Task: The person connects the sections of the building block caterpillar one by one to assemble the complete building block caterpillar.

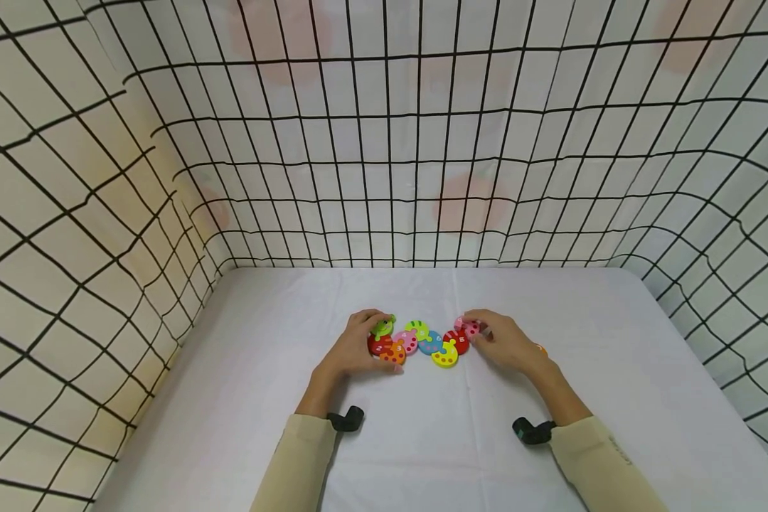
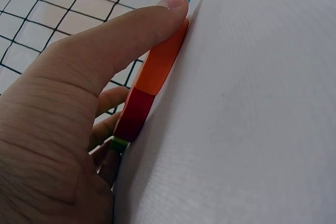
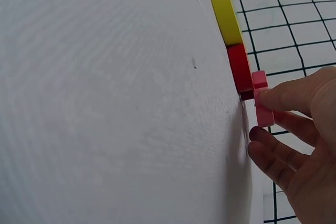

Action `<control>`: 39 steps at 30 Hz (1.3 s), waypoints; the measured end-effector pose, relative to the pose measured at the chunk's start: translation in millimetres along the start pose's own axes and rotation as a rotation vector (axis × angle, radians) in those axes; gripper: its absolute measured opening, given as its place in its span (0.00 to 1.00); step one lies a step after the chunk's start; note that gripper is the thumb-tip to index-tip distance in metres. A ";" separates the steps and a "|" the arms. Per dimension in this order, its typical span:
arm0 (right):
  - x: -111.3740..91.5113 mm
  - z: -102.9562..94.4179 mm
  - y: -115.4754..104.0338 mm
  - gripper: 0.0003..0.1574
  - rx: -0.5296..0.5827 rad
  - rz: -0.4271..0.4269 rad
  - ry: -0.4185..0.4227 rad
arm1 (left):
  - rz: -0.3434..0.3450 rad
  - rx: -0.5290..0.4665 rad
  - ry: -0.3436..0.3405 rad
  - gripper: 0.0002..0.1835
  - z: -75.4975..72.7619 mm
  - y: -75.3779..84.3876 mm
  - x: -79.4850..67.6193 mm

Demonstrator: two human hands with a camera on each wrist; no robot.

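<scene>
A row of colourful caterpillar puzzle pieces runs across the white table, interlocked by rounded knobs. At its left end are a green head piece [image 1: 384, 327], a red piece [image 2: 134, 115] and an orange piece [image 2: 161, 64]. My left hand [image 1: 356, 345] curls around this end, thumb along the orange edge, fingers at the far side. Further right come pink, light green, blue [image 1: 431, 344], yellow [image 1: 444, 355] and red [image 3: 240, 69] pieces. My right hand [image 1: 503, 340] pinches a spotted pink piece [image 3: 264, 111], tilted above the table beside the right-hand red piece.
An orange piece [image 1: 542, 348] shows partly behind the right wrist. White cloth covers the table [image 1: 422, 441]. Black wire grid panels [image 1: 384, 163] stand along the back and both sides, with pale sheeting behind them.
</scene>
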State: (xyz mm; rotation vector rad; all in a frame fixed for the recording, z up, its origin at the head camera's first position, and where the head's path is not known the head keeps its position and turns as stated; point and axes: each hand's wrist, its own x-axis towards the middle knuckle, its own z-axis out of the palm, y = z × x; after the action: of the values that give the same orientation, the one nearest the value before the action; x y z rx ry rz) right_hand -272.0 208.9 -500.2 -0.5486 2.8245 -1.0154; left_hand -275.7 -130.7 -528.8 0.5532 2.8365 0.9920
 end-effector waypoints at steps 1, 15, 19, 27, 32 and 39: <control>-0.4 -0.3 -0.5 0.28 -0.001 0.002 -0.003 | 0.002 0.001 0.000 0.54 0.1 0.1 0.0; 4.2 1.1 1.4 0.27 -0.028 0.004 -0.031 | 0.020 0.009 0.004 0.53 -1.3 1.9 -1.1; 5.7 2.4 3.5 0.27 -0.039 0.006 -0.039 | 0.015 0.009 0.000 0.53 -2.5 3.5 -1.8; 2.8 1.5 3.9 0.29 -0.039 0.012 -0.032 | 0.012 0.010 -0.006 0.53 -2.1 3.8 -1.0; -4.3 -3.9 5.5 0.30 -0.031 0.055 -0.006 | 0.014 0.013 -0.002 0.54 -0.8 3.1 0.1; -22.8 -12.4 15.3 0.27 -0.053 0.097 0.048 | 0.005 0.003 -0.003 0.55 -0.4 2.5 -0.1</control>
State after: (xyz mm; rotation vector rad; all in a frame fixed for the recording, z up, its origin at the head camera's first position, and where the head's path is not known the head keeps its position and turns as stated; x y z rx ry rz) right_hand -257.9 235.5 -501.0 -0.3921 2.8955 -0.9514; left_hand -274.8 -129.1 -527.0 0.5621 2.8359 0.9865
